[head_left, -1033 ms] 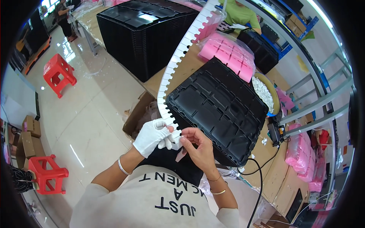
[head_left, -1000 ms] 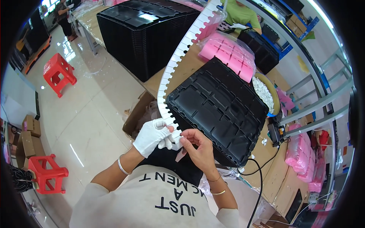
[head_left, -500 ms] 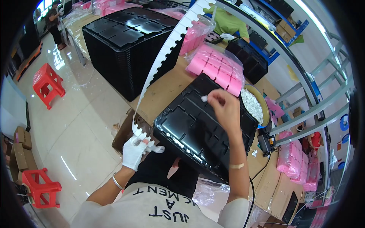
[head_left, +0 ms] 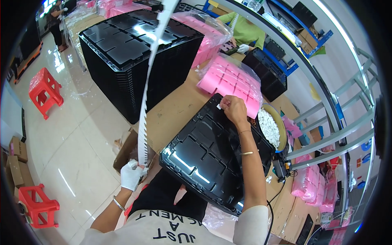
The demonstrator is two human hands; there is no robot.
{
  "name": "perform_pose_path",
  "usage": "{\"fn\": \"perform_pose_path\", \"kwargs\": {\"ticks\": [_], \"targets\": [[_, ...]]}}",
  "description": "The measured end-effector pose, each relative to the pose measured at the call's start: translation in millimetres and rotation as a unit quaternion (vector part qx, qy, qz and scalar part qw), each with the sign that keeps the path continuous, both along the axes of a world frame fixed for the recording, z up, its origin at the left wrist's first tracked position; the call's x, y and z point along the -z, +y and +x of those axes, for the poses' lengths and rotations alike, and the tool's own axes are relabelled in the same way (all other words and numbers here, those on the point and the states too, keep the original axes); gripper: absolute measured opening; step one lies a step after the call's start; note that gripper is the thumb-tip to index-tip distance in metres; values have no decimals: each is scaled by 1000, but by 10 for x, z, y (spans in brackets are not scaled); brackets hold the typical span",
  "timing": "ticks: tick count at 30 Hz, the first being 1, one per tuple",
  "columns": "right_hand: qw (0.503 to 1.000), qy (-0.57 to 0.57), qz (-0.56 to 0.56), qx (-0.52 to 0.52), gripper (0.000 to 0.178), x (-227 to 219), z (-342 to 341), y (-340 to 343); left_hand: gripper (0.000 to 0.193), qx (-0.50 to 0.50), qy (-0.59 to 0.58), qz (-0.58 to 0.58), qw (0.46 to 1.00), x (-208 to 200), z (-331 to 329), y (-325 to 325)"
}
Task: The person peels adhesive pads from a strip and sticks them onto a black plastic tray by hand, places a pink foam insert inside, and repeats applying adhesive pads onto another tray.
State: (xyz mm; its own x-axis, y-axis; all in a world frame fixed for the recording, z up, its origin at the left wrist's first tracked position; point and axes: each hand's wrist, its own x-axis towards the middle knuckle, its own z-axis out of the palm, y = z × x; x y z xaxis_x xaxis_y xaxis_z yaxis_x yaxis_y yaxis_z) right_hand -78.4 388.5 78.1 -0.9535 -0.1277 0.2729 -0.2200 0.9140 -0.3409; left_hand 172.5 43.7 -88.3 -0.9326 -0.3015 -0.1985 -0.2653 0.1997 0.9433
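My left hand (head_left: 131,175), in a white glove, is closed on the lower end of a long white strip (head_left: 143,118) with a notched edge. The strip rises upward past the front of a tall stack of black plastic trays (head_left: 134,81). My bare right hand (head_left: 235,110) pinches a small white piece (head_left: 219,106) at the far corner of a nearer black tray (head_left: 192,151). That tray has a glossy, moulded surface and lies in front of me on the cardboard-covered table. Whether the piece touches the tray, I cannot tell.
Behind the tray lies a plastic-wrapped bundle of pink foam (head_left: 232,77). A yellow basin (head_left: 281,120) of small white pieces stands to the right, near a black cable (head_left: 281,190). An open cardboard box (head_left: 122,153) sits beyond my left hand. A person in green (head_left: 245,30) works opposite.
My right hand has moved with the small white piece towards the tray's far corner. The strip in my left hand has swung from a curved slant to nearly upright.
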Motion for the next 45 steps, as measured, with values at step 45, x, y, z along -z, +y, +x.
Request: {"fn": "perform_pose_path", "kwargs": {"ticks": [45], "targets": [[875, -230, -379, -195, 12, -51, 2936, -1077, 22, 91, 26, 369, 924, -1198, 547, 407]]}}
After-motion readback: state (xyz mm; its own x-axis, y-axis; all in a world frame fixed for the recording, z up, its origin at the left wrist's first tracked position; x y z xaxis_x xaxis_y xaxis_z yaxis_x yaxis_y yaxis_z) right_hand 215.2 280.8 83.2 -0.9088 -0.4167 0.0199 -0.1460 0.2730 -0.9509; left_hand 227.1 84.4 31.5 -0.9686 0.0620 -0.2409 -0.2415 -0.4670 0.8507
